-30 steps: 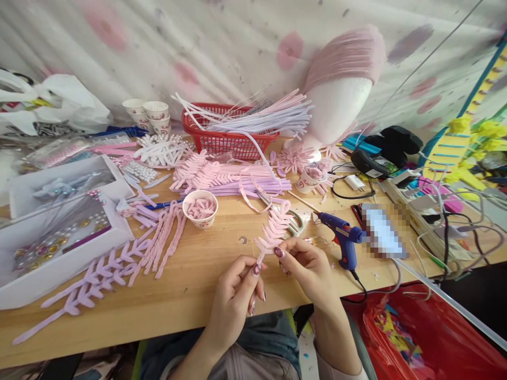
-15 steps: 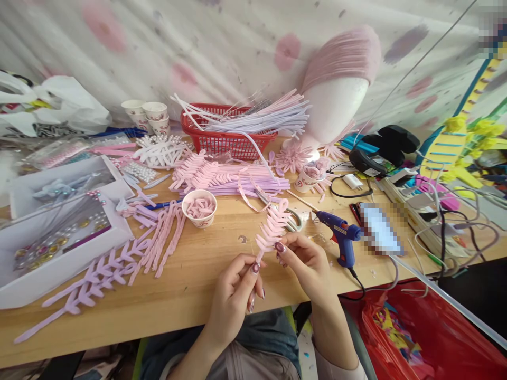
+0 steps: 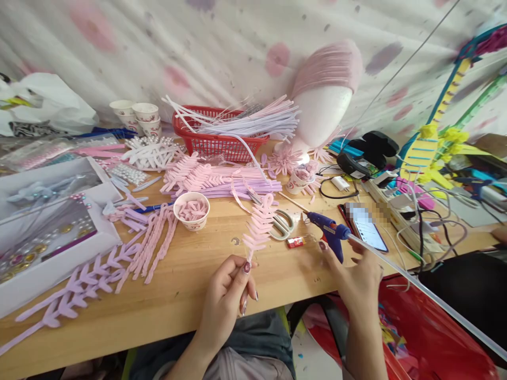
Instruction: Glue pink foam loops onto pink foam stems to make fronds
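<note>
My left hand [image 3: 226, 295] pinches the stalk of a pale pink fuzzy chenille leaf sprig [image 3: 259, 228], which stands upright above the fingertips with its small leaflets spread. Off to the right, my right hand [image 3: 359, 277] holds nothing; thumb and fingers are apart around the blue glue gun [image 3: 329, 230]'s handle, and whether they touch it I cannot tell. The glue gun lies on the wooden table [image 3: 190, 295] with its long clear glue stick running out to the lower right. Behind the sprig are green-handled scissors [image 3: 283, 226] and a small red packet [image 3: 295, 242].
A paper cup [image 3: 192, 211] holds pink pieces. Lilac leaf sprigs [image 3: 75, 295] and pink twisted strands lie left, near a white box [image 3: 95, 216]. Behind are a red basket [image 3: 222, 146] of chenille stems and a white head form [image 3: 322, 113]. Right: a phone [image 3: 366, 227] and power strip.
My right hand has left the sprig and moved right to the glue gun, its fingers spreading. My left hand still holds the sprig. The view has turned slightly right.
</note>
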Demonstrator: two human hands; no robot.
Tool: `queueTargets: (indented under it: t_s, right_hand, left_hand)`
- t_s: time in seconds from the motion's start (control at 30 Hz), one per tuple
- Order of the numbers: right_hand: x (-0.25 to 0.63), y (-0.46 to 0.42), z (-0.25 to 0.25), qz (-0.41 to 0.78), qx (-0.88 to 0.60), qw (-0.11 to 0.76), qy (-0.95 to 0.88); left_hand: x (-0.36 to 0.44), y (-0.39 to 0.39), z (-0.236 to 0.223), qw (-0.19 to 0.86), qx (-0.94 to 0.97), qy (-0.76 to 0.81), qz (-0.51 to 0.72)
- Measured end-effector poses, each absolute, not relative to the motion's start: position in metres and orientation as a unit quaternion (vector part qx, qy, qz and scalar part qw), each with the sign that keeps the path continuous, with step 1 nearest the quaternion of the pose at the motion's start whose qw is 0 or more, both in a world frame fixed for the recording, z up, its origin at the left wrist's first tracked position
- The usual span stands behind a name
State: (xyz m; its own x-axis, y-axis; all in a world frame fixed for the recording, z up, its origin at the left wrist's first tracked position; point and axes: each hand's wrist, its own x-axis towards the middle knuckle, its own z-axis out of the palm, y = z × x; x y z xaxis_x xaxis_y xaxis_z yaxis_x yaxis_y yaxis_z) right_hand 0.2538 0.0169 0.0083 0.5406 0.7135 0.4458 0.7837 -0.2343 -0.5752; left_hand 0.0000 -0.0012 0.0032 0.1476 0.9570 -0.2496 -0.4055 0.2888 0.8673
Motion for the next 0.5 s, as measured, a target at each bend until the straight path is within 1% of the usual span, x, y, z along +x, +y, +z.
queueTargets:
  t_s: [0.07,0.13,0.27,0.37,0.43,0.5]
  right_hand:
    - [0.263,0.035,0.009,-0.031,-0.764,0.336,-0.550]
    - [0.266,0.048,0.012,-0.020,-0.743,0.325,-0.584]
    - [0.259,0.041,0.020,-0.016,-0.756,0.377,-0.535]
    - [0.239,0.013,0.028,0.089,-0.741,0.424,-0.513]
    - [0.221,-0.005,0.035,0.163,-0.677,0.472,-0.540]
    - [0.202,-0.015,0.041,0.224,-0.598,0.488,-0.595]
  left_hand:
    - [0.000,-0.001,0.003,0.683,0.323,0.423,0.500]
    - [0.000,-0.001,0.004,0.683,0.318,0.424,0.503]
    - [0.001,0.001,0.003,0.691,0.303,0.415,0.508]
    - [0.001,0.001,0.002,0.690,0.296,0.420,0.509]
    - [0.001,0.001,0.002,0.685,0.299,0.431,0.506]
    - [0.001,0.001,0.003,0.682,0.304,0.436,0.502]
